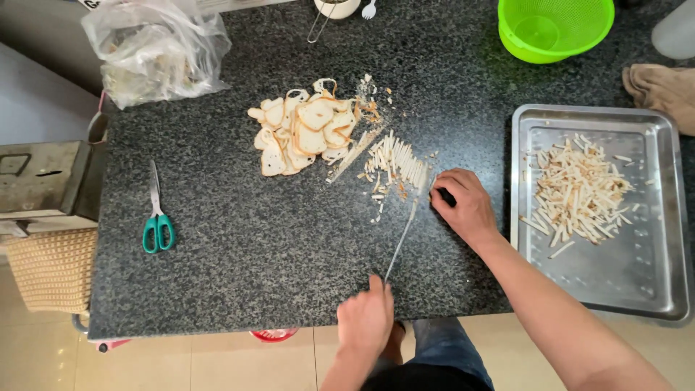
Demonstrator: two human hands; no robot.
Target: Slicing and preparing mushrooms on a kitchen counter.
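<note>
Far left: metal box (43,177) off the counter (239,239) edge, woven cloth (51,268) below it. Clear bag (156,47) at counter's top-left corner. Scissors (156,217) with green handles lie flat on the left part of the counter, blades pointing away from the person, well apart from both hands.

Centre: pile of slices (300,134), pale with browned rims, overlapping. Just right of it, a row of cut sticks (394,159) plus loose crumbs scattered around.

Left hand (367,315) at the near counter edge, back of hand up, fingers curled; grip closed on the handle of the knife (402,235). The blade runs diagonally up and right from the hand, tip end reaching the right end of the stick row. Forearm comes straight up from the bottom of frame.

Right hand (463,203) rests on the counter just right of the sticks, palm down, fingers curled under, knuckles toward the blade tip. Can't tell if that grip holds anything; fingertips are hidden. Right forearm extends diagonally from bottom right, crossing the counter edge next to the tray.

Right: steel tray (651,289) on the counter, heap of sticks (579,192) in its upper half. Green colander (554,29) at top, brown cloth (662,87) near the tray's top-right corner.
</note>
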